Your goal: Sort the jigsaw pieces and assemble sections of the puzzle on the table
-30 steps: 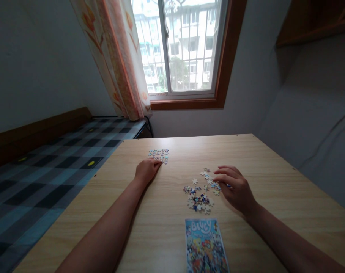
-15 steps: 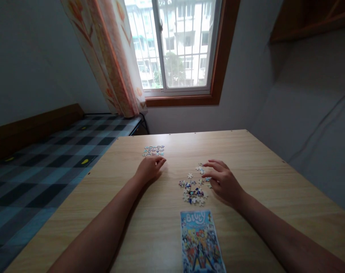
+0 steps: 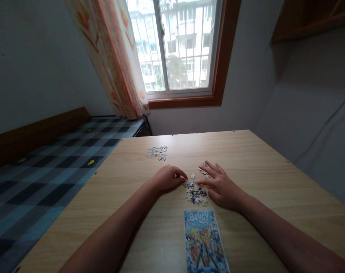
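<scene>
Loose puzzle pieces (image 3: 197,192) lie midway on the wooden table (image 3: 263,170), strung near to far, tabs pointing every which way. Farther left, laid-out puzzle pieces (image 3: 161,155) form rows running left to right. Nearest, the Bluey picture (image 3: 204,242) has its long axis near to far, title at the far end. The left hand (image 3: 169,178) bends its fingers at the loose pieces' left edge; whether they grip 1, I cannot tell. The right hand (image 3: 226,189) spreads its unclenched fingers over their right side.
</scene>
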Tool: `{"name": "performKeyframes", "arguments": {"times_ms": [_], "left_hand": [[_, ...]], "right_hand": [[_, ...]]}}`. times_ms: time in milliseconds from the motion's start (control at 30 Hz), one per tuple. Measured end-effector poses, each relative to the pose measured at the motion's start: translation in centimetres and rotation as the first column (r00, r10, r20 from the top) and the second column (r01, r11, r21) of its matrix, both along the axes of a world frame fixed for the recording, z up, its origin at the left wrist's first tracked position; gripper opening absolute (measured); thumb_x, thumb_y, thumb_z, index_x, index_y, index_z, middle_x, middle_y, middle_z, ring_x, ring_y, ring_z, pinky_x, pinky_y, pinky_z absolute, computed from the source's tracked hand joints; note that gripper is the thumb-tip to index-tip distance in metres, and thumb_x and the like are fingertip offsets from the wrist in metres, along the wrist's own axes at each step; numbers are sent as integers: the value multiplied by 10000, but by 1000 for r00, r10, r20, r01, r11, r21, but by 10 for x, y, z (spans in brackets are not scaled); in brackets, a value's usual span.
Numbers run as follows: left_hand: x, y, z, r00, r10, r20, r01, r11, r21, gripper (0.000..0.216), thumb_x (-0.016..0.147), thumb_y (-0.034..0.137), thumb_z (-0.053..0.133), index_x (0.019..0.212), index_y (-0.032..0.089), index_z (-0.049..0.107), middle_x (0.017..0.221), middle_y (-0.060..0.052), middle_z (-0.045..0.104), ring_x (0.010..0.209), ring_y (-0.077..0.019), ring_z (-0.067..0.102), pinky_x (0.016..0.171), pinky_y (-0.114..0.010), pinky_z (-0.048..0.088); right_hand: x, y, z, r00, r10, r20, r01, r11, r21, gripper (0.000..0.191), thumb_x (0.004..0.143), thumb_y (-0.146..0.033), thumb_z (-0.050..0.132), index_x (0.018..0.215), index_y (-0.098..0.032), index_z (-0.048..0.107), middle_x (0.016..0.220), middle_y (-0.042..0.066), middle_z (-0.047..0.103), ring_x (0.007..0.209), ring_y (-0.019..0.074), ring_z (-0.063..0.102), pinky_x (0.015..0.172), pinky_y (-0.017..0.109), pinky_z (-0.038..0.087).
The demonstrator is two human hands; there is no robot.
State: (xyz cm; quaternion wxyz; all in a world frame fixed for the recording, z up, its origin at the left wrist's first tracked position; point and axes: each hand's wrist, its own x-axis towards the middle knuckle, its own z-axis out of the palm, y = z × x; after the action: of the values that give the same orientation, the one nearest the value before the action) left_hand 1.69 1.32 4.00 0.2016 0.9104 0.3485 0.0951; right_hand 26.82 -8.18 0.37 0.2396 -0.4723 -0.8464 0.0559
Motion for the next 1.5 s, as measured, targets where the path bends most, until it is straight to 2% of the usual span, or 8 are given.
{"name": "performKeyframes", "arguments": {"times_ms": [433,600,800,1000,1100,1233,1367,1500], "left_hand": [[-10,11,-3,994,-111,23,113,983,-145,295,829,212,582,1007,294,803,789,1,719,679,-126,594,688,-233,442],[-4,6,-4,990,-76,118,84,994,-66,300,872,210,551,1039,255,796,813,-26,670,677,-117,570,685,-232,445],[-1,0,-6,993,-114,28,112,992,62,409,809,100,525,993,337,802,870,-3,686,718,-120,608,723,-236,456],[-23,18,11,971,121,-206,-72,970,231,331,786,147,571,934,324,807,962,-9,715,771,-156,632,739,-266,460],[-37,25,28,903,242,-355,-142,948,285,281,787,196,604,948,312,803,1033,-32,722,817,-183,644,730,-278,456],[-55,30,44,787,365,-497,-266,928,260,198,769,257,644,887,283,802,919,-52,748,792,-211,650,688,-282,440],[-69,33,46,722,430,-542,-348,903,252,152,773,317,675,840,249,793,895,-64,750,769,-208,650,643,-265,418],[-72,35,42,722,465,-512,-391,885,252,156,787,347,685,834,231,778,910,-63,748,785,-202,650,637,-251,413]], "right_hand": [[-7,-2,0,999,27,39,-26,999,-34,513,810,-124,532,1261,-325,670,1579,27,324,1510,320,181,1183,667,163],[-7,-1,-2,1000,12,28,-12,1000,-28,619,819,-122,501,1410,-300,549,1609,56,250,1519,310,151,1190,648,174],[-1,0,-3,996,-61,-71,65,996,62,554,816,-63,448,1283,-281,653,1556,43,366,1502,283,216,1183,638,221],[4,3,-6,989,-80,-122,102,977,189,541,778,-36,457,1214,-255,691,1519,59,418,1484,278,259,1172,608,282],[9,6,-9,984,-113,-139,144,961,237,537,755,-30,467,1199,-229,696,1530,69,397,1482,284,261,1171,579,313],[14,10,-12,978,-137,-156,176,946,274,529,758,-36,471,1198,-226,695,1531,64,391,1476,285,271,1168,558,340],[14,10,-13,981,-125,-151,165,941,294,517,766,-40,470,1198,-220,690,1519,65,406,1466,281,293,1161,546,362],[13,11,-14,979,-135,-152,176,936,305,548,765,-33,465,1236,-224,671,1515,61,414,1463,277,300,1164,543,365]]}}
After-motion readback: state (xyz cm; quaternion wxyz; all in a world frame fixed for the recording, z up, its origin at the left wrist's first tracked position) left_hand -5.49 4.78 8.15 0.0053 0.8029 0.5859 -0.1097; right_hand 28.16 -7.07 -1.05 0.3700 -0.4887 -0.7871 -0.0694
